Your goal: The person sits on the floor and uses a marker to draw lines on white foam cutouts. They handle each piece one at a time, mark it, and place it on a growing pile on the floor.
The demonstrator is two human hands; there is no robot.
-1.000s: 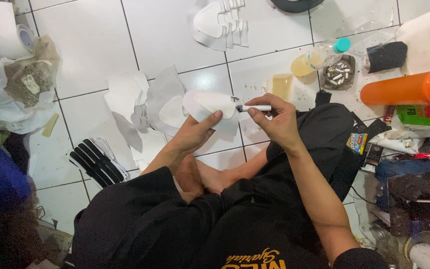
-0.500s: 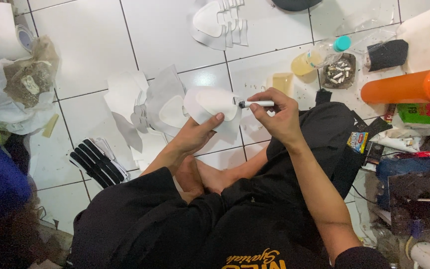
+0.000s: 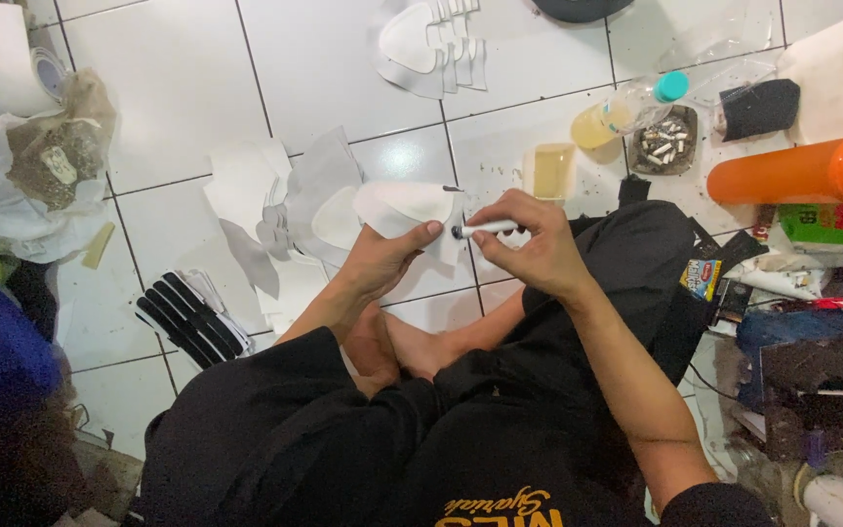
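White pen (image 3: pixel 485 229) lies level in right hand (image 3: pixel 524 244), tip pointing left.

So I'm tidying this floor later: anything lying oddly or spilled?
Nothing spilled. A capped bottle lies on its side by a full ashtray. The left hand holds a white piece; the right hand holds a pen.

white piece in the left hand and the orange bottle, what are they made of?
White piece: thin matte sheet, probably paper or synthetic lining; it curves in the left hand. Orange bottle: looks like smooth plastic with a soft sheen, opaque.
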